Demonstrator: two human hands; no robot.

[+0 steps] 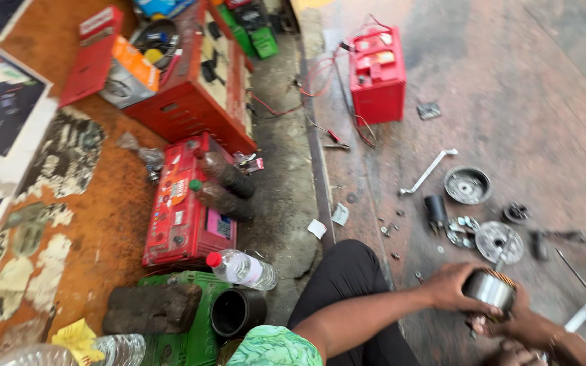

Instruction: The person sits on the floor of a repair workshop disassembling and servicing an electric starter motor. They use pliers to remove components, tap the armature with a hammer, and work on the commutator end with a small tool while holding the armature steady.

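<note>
Head view looks down at a person sitting on a worn floor (510,88), both hands low at the right of the frame. The left hand (450,288) wraps its fingers over the upper left side of a shiny metal cylinder (488,289), a round housing with copper-coloured windings showing at its far rim. The right hand (520,324) cups the same cylinder from below and from the right, so the part sits between the two palms, held clear of the floor. Both grips are closed around the cylinder, fingers curled against its wall.

Just beyond the hands, loose parts lie on the floor: a round metal plate (498,240), a dished grey cover (468,185), a small dark cylinder (435,209) and a bent flat bracket (428,171). Further off stands a red battery (377,74) with wires. To the left, well apart from the hands, a second red battery (186,203) lies flat with two dark bottles (225,186) on it, and a clear plastic bottle (242,269) lies near the person's knee.
</note>
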